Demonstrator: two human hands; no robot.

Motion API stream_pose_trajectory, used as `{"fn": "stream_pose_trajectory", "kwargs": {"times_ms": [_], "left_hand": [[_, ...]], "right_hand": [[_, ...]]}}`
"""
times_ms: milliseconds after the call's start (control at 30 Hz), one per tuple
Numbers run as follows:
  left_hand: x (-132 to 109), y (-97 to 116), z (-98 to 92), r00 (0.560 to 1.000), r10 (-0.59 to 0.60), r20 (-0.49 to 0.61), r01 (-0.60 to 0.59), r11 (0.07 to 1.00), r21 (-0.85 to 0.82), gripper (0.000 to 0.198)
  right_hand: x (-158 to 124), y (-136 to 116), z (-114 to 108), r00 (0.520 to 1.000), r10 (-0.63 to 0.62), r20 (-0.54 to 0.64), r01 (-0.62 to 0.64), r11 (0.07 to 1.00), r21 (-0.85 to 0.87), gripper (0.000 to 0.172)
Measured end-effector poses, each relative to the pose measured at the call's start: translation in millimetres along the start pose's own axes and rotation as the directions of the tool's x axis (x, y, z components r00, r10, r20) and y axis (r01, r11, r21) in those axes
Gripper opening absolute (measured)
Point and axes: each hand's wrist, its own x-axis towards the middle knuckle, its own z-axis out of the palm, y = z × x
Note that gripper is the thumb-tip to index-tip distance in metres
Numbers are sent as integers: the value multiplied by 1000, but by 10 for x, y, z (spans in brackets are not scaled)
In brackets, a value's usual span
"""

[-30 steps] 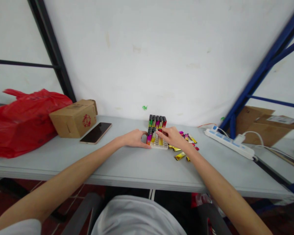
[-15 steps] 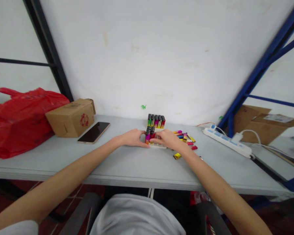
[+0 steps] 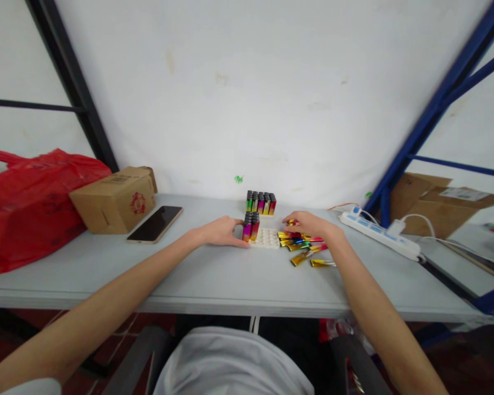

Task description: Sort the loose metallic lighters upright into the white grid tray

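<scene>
A white tray with holes (image 3: pixel 267 239) lies on the table, with upright black-topped lighters (image 3: pixel 251 227) in its left end. My left hand (image 3: pixel 222 230) curves round that end, thumb at the front corner, fingers behind, gripping the tray. To the right of the tray my right hand (image 3: pixel 307 224) is over a pile of loose shiny lighters (image 3: pixel 300 244), fingers bent round a gold and red lighter (image 3: pixel 292 223); the palm hides part of it. Behind the tray, against the wall, stands a full block of upright lighters (image 3: pixel 261 203).
On the left are a phone (image 3: pixel 155 224), a cardboard box (image 3: pixel 115 200) and a red plastic bag (image 3: pixel 37 206). A white power strip (image 3: pixel 381 236) with cables lies on the right, near folded cardboard (image 3: pixel 432 206). Table edge (image 3: pixel 247 308) runs in front of me.
My right hand has moved right, from the lighters in the tray to the loose pile, uncovering the tray's bare holes. My left hand has stayed at the tray's left end.
</scene>
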Motion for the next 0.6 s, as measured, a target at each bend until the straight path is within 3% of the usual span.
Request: {"fn": "stream_pose_trajectory", "kwargs": {"times_ms": [167, 333, 400, 600], "left_hand": [[-12, -9, -21, 1000, -4, 22, 5, 1000, -11, 90], [-3, -26, -10, 1000, 3, 21, -2, 1000, -9, 89], [-1, -26, -7, 1000, -1, 17, 1, 1000, -4, 90], [-19, 8, -26, 1000, 14, 10, -14, 1000, -11, 87]], "right_hand": [[-64, -43, -89, 996, -79, 36, 70, 978, 195, 32], [-128, -91, -174, 983, -86, 163, 56, 982, 179, 42], [-119, -95, -159, 974, -103, 201, 69, 983, 172, 38], [-83, -67, -93, 991, -41, 125, 5, 961, 276, 21]]}}
